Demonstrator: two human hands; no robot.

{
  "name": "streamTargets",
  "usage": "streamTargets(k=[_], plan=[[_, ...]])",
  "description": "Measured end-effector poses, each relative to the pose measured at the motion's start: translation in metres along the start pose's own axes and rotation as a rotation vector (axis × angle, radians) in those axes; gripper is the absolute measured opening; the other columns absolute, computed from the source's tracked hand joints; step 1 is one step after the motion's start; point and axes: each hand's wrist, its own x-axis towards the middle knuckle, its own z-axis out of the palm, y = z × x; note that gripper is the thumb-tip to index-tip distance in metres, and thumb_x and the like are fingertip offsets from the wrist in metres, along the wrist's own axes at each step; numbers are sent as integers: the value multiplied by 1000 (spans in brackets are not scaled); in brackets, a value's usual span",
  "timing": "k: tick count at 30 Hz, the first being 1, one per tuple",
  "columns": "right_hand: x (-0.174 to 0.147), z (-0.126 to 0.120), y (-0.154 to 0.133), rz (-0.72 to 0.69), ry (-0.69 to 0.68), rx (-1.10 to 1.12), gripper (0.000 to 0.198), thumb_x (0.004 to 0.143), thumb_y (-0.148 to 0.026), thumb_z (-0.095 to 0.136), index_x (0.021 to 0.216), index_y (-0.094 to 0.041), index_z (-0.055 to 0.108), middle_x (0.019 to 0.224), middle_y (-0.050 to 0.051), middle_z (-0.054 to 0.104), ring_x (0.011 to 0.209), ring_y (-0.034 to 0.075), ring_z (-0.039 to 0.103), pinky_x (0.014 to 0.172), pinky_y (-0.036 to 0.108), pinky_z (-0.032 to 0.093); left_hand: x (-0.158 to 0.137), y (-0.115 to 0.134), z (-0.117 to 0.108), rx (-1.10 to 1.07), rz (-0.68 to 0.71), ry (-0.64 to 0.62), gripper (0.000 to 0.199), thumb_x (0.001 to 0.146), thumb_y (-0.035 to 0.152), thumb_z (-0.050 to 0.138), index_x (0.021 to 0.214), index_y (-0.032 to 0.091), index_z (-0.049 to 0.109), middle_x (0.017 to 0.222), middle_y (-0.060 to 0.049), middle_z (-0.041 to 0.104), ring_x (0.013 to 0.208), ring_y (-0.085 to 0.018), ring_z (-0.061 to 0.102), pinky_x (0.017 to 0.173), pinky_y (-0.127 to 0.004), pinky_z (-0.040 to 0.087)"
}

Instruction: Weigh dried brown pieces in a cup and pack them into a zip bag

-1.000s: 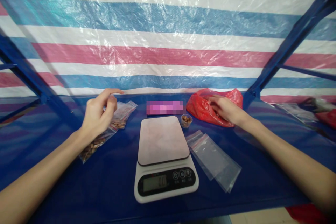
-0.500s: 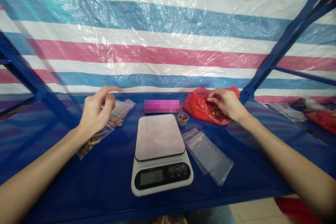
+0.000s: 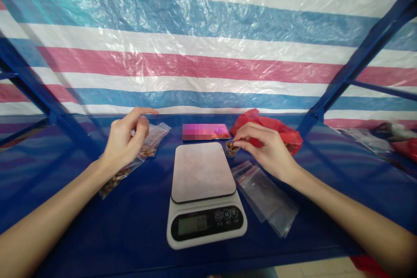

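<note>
A white kitchen scale with a bare pale platform sits in the middle of the blue table. Just behind its right corner stands a small clear cup holding brown nuts. My right hand hovers over that cup with fingertips pinched together at its rim; whether nuts are between them I cannot tell. A red plastic bag lies behind this hand. My left hand is raised above filled zip bags of nuts, fingers loosely curled, index finger out, holding nothing.
Empty clear zip bags lie right of the scale. A phone lies flat behind the scale. A striped tarp forms the back wall. Blue frame bars slant on both sides. More bags lie at far right.
My right hand has left the red bag and moved left to the small cup, fingertips pinched. My left hand has stayed in place.
</note>
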Motion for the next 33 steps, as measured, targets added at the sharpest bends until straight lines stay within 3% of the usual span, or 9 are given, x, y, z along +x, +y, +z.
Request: streamTargets(k=[11,22,33], plan=[[-2,5,6,1,-48,17,8,101,-23,72,95,-24,78,95,5,74,89,21,71,83,36,56,-2,2,1,32,78,-45,35,105,35,48,121,20,75,53,7,55,45,-10,48,54,-24,37],[-1,5,13,12,-52,38,15,103,-28,69,101,-25,83,101,7,78,95,24,74,86,40,60,-1,8,1,6,44,-14,34,104,33,47,119,18,75,53,9,56,45,-9,48,57,-23,41],[-4,-6,17,70,-31,-14,28,99,-11,60,108,-24,82,107,4,83,100,23,77,91,37,60,0,6,1,14,17,-17,34,102,29,48,120,18,75,55,9,56,46,-9,46,56,-24,40]])
